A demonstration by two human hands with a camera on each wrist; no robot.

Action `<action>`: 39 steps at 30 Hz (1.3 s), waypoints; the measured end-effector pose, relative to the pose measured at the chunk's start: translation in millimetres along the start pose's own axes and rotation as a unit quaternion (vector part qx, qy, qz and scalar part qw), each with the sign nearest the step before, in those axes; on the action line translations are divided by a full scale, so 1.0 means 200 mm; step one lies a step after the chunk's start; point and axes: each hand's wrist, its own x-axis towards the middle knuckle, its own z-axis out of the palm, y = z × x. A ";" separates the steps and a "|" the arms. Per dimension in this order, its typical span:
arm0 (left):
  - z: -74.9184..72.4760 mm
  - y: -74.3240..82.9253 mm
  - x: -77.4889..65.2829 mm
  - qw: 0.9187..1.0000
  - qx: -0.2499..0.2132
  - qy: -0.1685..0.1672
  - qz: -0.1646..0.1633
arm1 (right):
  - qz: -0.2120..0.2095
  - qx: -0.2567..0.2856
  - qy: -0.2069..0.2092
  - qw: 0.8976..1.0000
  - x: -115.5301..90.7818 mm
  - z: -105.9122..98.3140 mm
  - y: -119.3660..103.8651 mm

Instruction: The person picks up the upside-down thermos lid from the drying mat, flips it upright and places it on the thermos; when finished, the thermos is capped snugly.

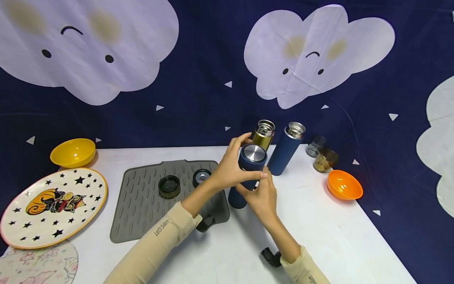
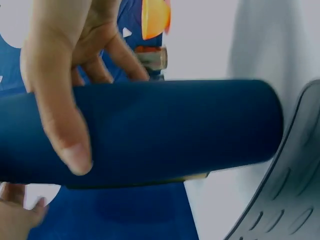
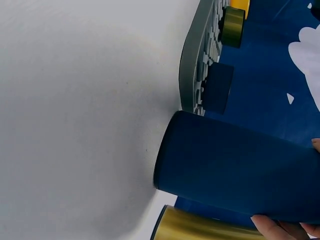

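Note:
A dark blue thermos (image 1: 237,197) with a steel-topped lid (image 1: 253,153) stands upright, slightly tilted, between both hands. My left hand (image 1: 232,169) curls round it at the top, thumb across the front and fingers behind, near the lid. Lower down, my right hand (image 1: 262,197) grips the body; its thumb lies over the blue side in the left wrist view. The bottle's base is close to the right edge of the grey drying mat (image 1: 142,213). Right behind are an open gold thermos (image 1: 263,138) and a second open blue thermos (image 1: 285,152).
On the mat lie an olive-rimmed lid (image 1: 169,186) and a dark blue lid (image 1: 201,176). To the left are a yellow bowl (image 1: 73,153) and a star-patterned plate (image 1: 79,209). An orange bowl (image 1: 344,184) and two small glasses (image 1: 324,161) stand at the right edge.

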 end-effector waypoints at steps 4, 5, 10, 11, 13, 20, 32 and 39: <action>0.00 0.00 0.00 0.999 -0.048 -0.003 0.003 | 0.001 0.003 0.000 1.000 0.00 0.00 0.00; 0.00 -0.01 0.00 0.998 -0.068 -0.011 0.003 | 0.000 0.004 0.000 1.000 0.00 0.00 0.00; 0.01 -0.01 0.00 0.999 -0.045 -0.001 -0.021 | 0.000 -0.002 0.002 1.000 0.00 0.00 0.00; 0.02 -0.01 0.01 0.999 -0.045 0.005 -0.024 | -0.001 -0.003 0.002 1.000 0.00 0.00 0.00; 0.02 -0.02 0.01 0.997 -0.072 0.008 -0.021 | -0.001 -0.002 0.000 1.000 0.00 0.00 0.00; 0.03 -0.05 0.00 0.997 -0.066 0.020 -0.024 | -0.001 -0.002 0.006 1.000 0.00 0.00 0.00; 0.02 -0.05 0.00 0.997 -0.070 0.017 -0.009 | 0.004 -0.006 0.000 1.000 0.00 0.00 0.00; 0.03 -0.04 -0.01 0.995 -0.101 0.011 -0.016 | 0.005 -0.005 -0.001 1.000 0.00 0.00 0.00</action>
